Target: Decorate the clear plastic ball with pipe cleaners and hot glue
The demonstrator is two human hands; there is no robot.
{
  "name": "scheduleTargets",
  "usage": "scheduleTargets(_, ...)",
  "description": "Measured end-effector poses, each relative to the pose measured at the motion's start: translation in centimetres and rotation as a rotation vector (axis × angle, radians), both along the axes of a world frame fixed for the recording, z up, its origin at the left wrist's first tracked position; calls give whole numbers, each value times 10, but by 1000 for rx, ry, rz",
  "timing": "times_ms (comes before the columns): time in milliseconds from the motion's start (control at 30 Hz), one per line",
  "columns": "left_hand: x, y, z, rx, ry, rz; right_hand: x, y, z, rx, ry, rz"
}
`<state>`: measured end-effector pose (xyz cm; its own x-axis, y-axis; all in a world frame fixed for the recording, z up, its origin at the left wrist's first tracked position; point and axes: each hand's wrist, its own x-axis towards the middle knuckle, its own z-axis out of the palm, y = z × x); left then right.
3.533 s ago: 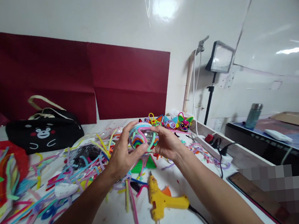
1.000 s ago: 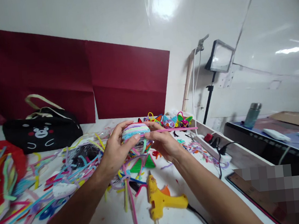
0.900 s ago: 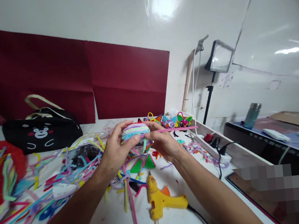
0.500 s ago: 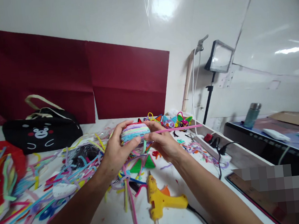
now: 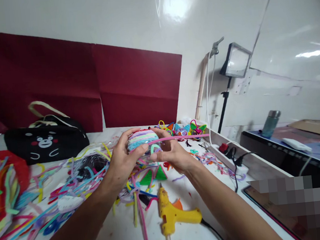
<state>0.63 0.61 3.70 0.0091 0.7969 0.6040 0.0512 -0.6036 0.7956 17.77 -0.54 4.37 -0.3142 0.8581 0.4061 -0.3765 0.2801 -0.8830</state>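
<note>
A rounded ball [image 5: 142, 139] wrapped in pastel pipe cleaners is held up over the table between both hands. My left hand [image 5: 122, 161] curls round its left side, thumb pressed on the front. My right hand [image 5: 171, 153] grips its right side and pinches a pink pipe cleaner [image 5: 184, 137] that sticks out straight to the right. A green loop [image 5: 154, 147] hangs just under the ball by my right fingers. Below my hands a yellow glue gun [image 5: 171, 214] lies on the white table [image 5: 122, 233].
Loose pipe cleaners [image 5: 56, 194] cover the table's left and middle. A black bear bag [image 5: 44, 140] stands at the back left, finished pipe-cleaner figures [image 5: 189, 129] at the back. A power strip [image 5: 228, 155] with cables lies right, by a lamp stand [image 5: 226, 98].
The ball was turned from its rainbow face to its striped side. The pink pipe cleaner now runs out to the right from my right fingers, and the green loop shows beneath.
</note>
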Motion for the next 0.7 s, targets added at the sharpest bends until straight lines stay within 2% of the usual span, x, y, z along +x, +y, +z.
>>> scheduleTargets(167,1,-1,0,-14,-65,-25,-2,1,-5,175,-149,-3)
scheduleTargets(300,2,-1,-1,-11,-75,-20,-5,3,-9,280,-186,-102)
scheduleTargets(467,6,-4,-1,-28,-82,-33,-6,4,-11,291,-215,-144)
scheduleTargets(700,10,-5,-2,-23,-84,18,-5,4,-10,290,-218,-151)
